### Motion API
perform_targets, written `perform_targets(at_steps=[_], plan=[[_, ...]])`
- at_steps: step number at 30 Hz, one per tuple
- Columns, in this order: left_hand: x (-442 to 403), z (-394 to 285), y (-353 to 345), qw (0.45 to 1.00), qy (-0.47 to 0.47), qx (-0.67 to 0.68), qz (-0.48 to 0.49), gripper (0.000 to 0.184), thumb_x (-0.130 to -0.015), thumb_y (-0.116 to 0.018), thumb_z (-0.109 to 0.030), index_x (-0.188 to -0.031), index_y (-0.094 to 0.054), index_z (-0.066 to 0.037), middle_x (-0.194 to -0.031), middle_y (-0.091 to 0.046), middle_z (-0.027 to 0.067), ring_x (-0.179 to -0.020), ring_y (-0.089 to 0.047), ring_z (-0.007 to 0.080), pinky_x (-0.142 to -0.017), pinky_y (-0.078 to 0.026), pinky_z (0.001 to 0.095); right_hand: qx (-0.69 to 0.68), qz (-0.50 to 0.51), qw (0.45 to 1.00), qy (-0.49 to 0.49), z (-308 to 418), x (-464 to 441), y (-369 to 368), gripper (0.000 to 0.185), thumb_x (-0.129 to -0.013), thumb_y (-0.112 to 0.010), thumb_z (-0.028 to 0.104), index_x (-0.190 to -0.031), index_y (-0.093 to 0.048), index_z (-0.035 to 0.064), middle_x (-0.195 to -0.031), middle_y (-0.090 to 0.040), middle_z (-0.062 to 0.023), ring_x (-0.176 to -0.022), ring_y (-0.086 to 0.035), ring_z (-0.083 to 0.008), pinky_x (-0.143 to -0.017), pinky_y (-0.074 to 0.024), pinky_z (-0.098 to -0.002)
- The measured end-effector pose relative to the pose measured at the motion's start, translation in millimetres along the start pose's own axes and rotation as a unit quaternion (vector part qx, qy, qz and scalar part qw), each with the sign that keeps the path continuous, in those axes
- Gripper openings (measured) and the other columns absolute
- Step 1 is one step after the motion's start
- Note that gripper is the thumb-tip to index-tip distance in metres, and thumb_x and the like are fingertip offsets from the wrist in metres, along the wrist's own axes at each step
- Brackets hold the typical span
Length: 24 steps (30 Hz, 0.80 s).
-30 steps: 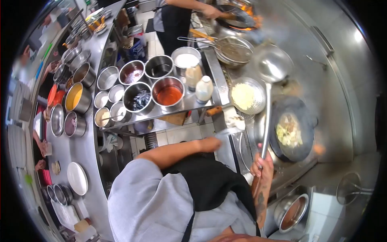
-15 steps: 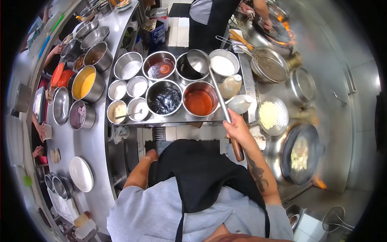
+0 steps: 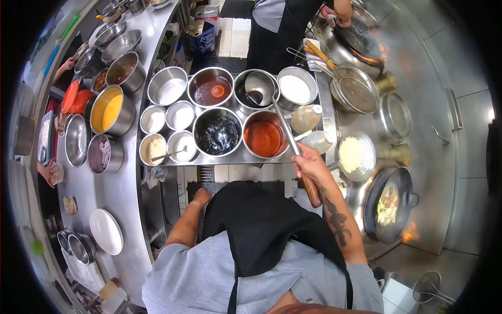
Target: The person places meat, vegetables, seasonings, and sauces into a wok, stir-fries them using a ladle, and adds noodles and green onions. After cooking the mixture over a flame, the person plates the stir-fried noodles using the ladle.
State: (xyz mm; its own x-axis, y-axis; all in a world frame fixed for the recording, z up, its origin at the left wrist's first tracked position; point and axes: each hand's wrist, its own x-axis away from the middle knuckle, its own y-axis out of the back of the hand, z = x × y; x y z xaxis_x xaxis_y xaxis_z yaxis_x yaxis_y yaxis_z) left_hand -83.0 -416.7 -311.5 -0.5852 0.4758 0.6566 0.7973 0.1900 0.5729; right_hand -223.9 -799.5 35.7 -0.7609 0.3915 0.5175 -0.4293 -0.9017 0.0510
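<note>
My right hand (image 3: 309,161) is wrapped round the wooden-ended handle of a long ladle (image 3: 283,121). The ladle's bowl sits at the mouth of a steel pot (image 3: 239,93) in the back row, with a little dark liquid showing in it. In front of that pot stands one of reddish-orange liquid (image 3: 263,137), which the ladle's shaft passes over at the right rim. Two plastic squeeze bottles (image 3: 306,119) stand beside the shaft. My left hand (image 3: 202,197) is low beside my black apron (image 3: 246,209), its fingers hidden from view.
Several pots and small tubs of white powder (image 3: 180,115) share the steel table. To the right, a wok (image 3: 388,204) with food sits over flame, near a perforated strainer (image 3: 364,163). A co-worker (image 3: 274,31) works at another wok behind. The left counter holds a white plate (image 3: 106,231) and bowls.
The ladle's bowl has tipped and dipped slightly at the dark-liquid pot, and dark liquid now shows inside it. My right hand has shifted a little right. The far wok is tilted differently.
</note>
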Motion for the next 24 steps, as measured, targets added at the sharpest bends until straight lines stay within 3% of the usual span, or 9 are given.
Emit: perform_targets(at_steps=[6, 11, 24], plan=[[-8, -17, 10, 1.000, -0.022, -0.002, -0.012, 0.038, -0.081, -0.057, -0.029, -0.096, -0.066, 0.005, -0.102, -0.061, 0.0303, -0.101, -0.058, 0.0429, -0.091, -0.045, 0.0449, -0.134, 0.019, 0.991, -0.022, 25, 25, 4, 0.039, -0.084, -0.050, 0.000, -0.124, -0.048, -0.0023, -0.067, -0.049, -0.0019, -0.040, -0.045, -0.0098, -0.036, -0.0393, -0.0225], [-30, -15, -10, 0.999, -0.042, 0.018, 0.000, 0.038, -0.079, -0.059, -0.027, -0.100, -0.065, 0.004, -0.103, -0.061, 0.0293, -0.102, -0.058, 0.0427, -0.092, -0.045, 0.0440, -0.113, 0.003, 0.994, 0.000, 34, 42, 7, 0.046, -0.084, -0.049, -0.002, -0.130, -0.044, -0.0018, -0.067, -0.049, -0.0016, -0.040, -0.045, -0.0091, -0.036, -0.0390, -0.0225], [-7, -88, 10, 0.985, -0.162, -0.051, 0.034, 0.040, -0.085, -0.055, -0.029, -0.107, -0.062, 0.003, -0.105, -0.062, 0.0274, -0.103, -0.059, 0.0409, -0.091, -0.046, 0.0441, -0.119, -0.026, 0.992, 0.016, 41, 57, 3, 0.047, -0.085, -0.048, -0.002, -0.132, -0.043, -0.0021, -0.067, -0.049, -0.0015, -0.041, -0.046, -0.0091, -0.037, -0.0383, -0.0221]])
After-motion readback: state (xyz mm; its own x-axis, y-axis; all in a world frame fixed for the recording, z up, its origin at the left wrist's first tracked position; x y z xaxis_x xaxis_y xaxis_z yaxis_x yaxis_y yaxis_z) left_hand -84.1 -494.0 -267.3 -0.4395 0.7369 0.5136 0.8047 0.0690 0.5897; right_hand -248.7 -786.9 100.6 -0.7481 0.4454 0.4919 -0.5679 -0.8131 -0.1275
